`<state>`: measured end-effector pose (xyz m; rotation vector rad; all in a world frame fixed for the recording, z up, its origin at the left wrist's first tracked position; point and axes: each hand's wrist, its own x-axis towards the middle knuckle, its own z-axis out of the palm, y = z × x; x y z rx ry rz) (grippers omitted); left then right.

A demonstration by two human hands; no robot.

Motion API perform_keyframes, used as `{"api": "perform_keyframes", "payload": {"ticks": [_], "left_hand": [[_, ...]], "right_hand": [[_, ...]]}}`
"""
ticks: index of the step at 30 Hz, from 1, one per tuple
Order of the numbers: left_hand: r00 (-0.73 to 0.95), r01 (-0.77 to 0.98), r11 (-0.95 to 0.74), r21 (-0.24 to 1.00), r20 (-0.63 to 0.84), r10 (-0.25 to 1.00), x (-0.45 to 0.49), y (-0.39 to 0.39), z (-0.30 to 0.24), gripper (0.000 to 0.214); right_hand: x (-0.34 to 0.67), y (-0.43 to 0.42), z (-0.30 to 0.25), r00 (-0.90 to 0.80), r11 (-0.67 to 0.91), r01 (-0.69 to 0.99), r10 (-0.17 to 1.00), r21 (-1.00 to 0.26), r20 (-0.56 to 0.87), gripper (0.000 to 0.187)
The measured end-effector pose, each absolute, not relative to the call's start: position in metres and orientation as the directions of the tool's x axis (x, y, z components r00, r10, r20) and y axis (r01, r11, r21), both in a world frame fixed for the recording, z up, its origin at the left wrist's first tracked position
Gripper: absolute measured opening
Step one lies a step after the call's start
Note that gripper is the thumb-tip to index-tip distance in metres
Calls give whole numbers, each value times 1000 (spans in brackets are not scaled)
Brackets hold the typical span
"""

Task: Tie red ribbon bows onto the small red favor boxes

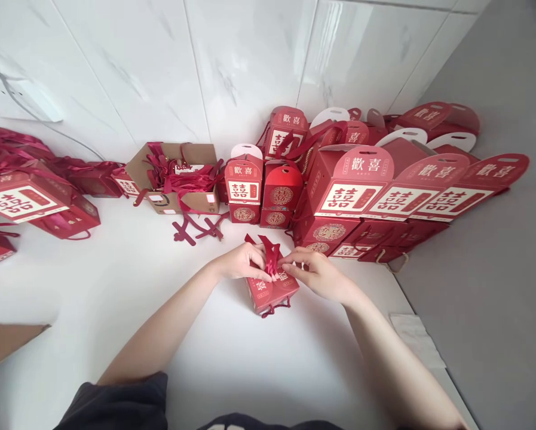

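Reaching in from either side with elbows wide, the left hand [244,263] and right hand [313,273] pinch the red ribbon [270,253] closed between their fingers, atop a small red gift box [272,292] on the white tabletop [115,298].

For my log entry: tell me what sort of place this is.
Probably a room where wedding gifts get packed: a white tiled wall, stacks of red double-happiness gift boxes, and a cardboard carton of red ribbons.

Carton [196,156] left of stacked gift boxes [348,185]
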<state>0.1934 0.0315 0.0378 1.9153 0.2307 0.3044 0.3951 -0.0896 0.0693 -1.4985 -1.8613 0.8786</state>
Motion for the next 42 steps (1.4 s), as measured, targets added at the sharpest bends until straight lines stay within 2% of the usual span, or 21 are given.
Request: {"api": "perform_keyframes", "payload": {"ticks": [3, 6, 12, 16, 19, 22, 25, 28, 31, 35, 39, 42], "left_hand": [[946, 14, -378, 926, 110, 305, 193, 32, 39, 15], [946, 36, -311, 950, 68, 317, 193, 31, 37, 16], [938, 44, -150, 988, 11, 347, 194, 28, 31, 14], [943, 67, -128, 990, -21, 333, 193, 28, 30, 18], [942, 91, -140, 986, -40, 332, 192, 29, 30, 18], [942, 106, -154, 982, -50, 332, 192, 30, 28, 19], [937, 106, -177, 978, -38, 348, 193, 31, 25, 20], [933, 87, -176, 981, -18, 360, 193, 31, 23, 19], [939, 64, -138, 988, -13, 344, 193, 30, 27, 19], [952, 20, -226, 974, 51, 303, 194, 29, 35, 20], [953, 12, -294, 956, 78, 293, 195, 30, 38, 21], [952, 12, -312, 950, 84, 294, 195, 30, 38, 21]], "right_hand": [[387, -89, 58, -144, 104, 452, 989, -886, 43, 21], [375, -87, 50, -30, 109, 364, 994, -925, 105, 14], [360, -84, 45, -99, 72, 50, 993, -996, 67, 33], [358, -83, 45, 57, 89, 97, 994, -991, 95, 40], [361, -88, 47, 10, 102, 254, 994, -962, 108, 37], [363, -95, 52, -44, 133, 457, 991, -879, 127, 30], [358, -99, 55, -31, 157, 523, 986, -838, 166, 29], [353, -98, 55, -15, 135, 402, 990, -906, 141, 30], [355, -94, 53, 11, 109, 153, 994, -982, 112, 34], [366, -88, 54, 97, 89, -113, 992, -990, 78, 40], [376, -86, 58, 133, 95, -150, 988, -984, 76, 41], [381, -87, 62, 76, 6, -65, 997, -998, 1, 44]]}}
